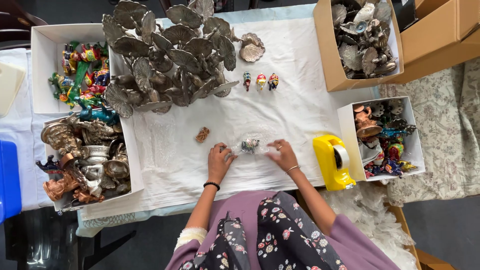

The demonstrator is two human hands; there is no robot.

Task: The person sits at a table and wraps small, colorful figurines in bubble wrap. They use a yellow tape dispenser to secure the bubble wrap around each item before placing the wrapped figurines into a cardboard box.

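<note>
purple sleeves and a flowered scarf [280, 235] fill the bottom of the view, and both forearms reach out over the white cloth [280, 65] on the table. left hand [219, 161], with a dark band at the wrist, has its fingers curled and pinching one end of a clear plastic wrap [250, 145]; right hand [283, 155] has its fingers partly spread and pressed flat on the other end. inside the wrap, between the two hands, lies a small painted figurine [249, 145]. likely trouble: the thin plastic is slippery, so the figurine could slide out of an open end if either grip loosens. a small brown figurine [202, 134] lies just beyond the left hand and could be knocked by a knuckle. three small painted figurines [260, 81] stand in a row farther off, near the heap of metal leaf-shaped pieces [170, 55]. a yellow tape dispenser [332, 161] sits near the right wrist, close enough for a sleeve or bangle to catch on it
</note>
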